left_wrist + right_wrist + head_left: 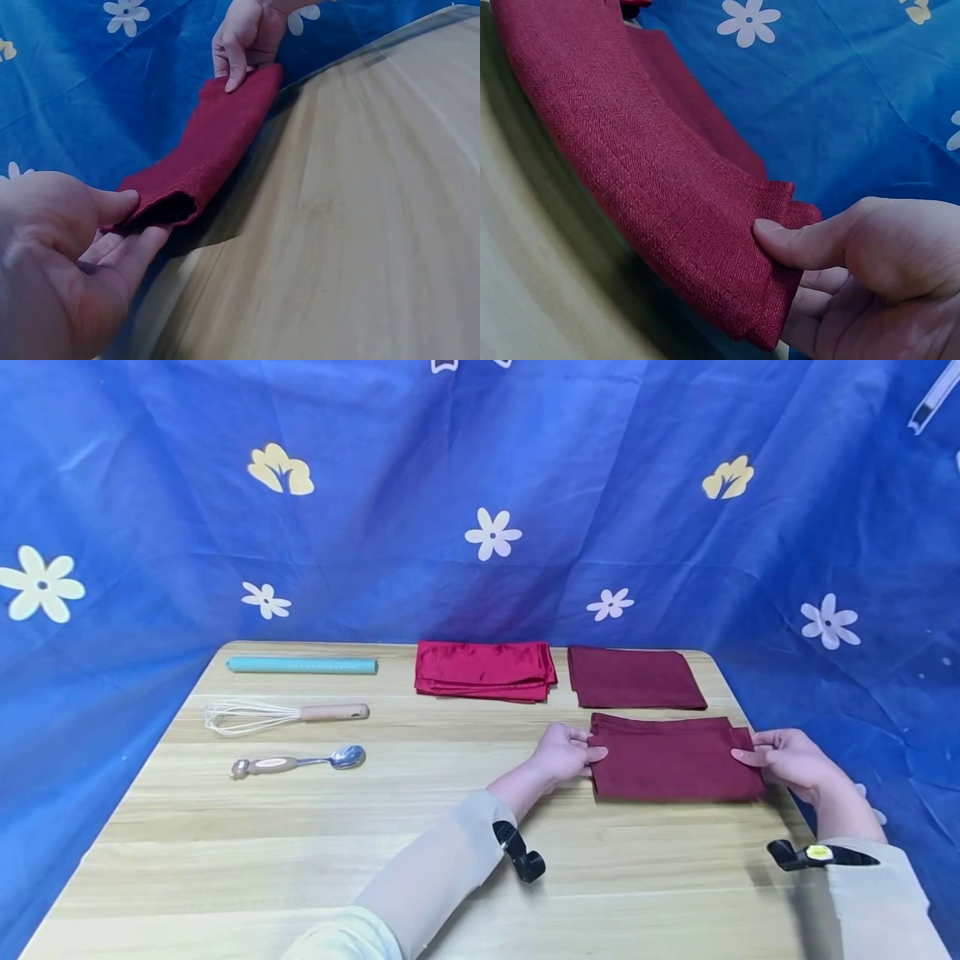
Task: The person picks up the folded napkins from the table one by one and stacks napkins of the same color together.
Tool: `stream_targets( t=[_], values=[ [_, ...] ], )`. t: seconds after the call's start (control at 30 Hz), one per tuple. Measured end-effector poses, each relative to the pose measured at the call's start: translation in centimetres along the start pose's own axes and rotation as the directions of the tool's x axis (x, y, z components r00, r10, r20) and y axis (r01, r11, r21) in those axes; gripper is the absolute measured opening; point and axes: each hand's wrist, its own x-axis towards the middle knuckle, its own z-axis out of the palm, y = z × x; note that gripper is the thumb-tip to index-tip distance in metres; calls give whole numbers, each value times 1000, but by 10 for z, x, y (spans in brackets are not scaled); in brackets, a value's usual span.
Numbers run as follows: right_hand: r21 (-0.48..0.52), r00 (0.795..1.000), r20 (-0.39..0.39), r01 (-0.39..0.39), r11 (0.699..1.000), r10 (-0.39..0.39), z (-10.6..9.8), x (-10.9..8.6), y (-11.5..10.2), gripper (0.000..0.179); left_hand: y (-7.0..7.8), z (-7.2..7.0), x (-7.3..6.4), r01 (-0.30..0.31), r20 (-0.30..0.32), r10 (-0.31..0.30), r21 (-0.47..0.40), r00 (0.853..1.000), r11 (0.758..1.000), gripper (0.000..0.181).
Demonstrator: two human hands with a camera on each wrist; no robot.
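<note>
A folded dark red cloth (671, 764) is held by its two short ends, at the right side of the table. My left hand (564, 755) pinches its left end, thumb on top and fingers beneath. At the other end, my right hand (797, 764) pinches the cloth the same way. In the left wrist view the cloth (202, 150) spans between both hands, its folded layers gaping at the near end. The right wrist view shows the cloth's woven surface (652, 180) raised off the table, with a shadow under it.
Behind the held cloth lies another folded dark red cloth (636, 678), beside a shiny crimson folded cloth (483, 670). On the left are a turquoise stick (302, 666), a whisk (285, 714) and a spoon (300, 762). Blue flowered fabric (390, 543) surrounds the wooden table (225, 860).
</note>
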Motion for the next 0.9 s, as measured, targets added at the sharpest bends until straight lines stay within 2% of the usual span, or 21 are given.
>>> stream_targets(
  t=[0.23, 0.43, 0.5, 0.7, 0.9],
  values=[
    [38, 1000, -8, 18, 999, -18, -6, 6, -8, 29, 9, -5, 7, -9, -13, 9, -10, 1000, 1000, 36],
    [-22, 999, -40, 23, 1000, -24, -9, 13, -17, 44, 20, -10, 12, -28, -35, 29, 24, 999, 999, 36],
    [-39, 999, -47, 25, 999, -26, -9, 14, -21, 41, 24, -12, 14, -32, -38, 33, 36, 999, 999, 37],
    [-3, 997, -46, 59, 998, -59, -10, 21, -34, 27, 36, -19, 24, -46, -40, 48, 56, 998, 997, 40],
    [-42, 994, -76, 69, 997, -72, -11, 32, -49, 39, 46, -26, 33, -67, -47, 70, 72, 996, 995, 42]
  ],
)
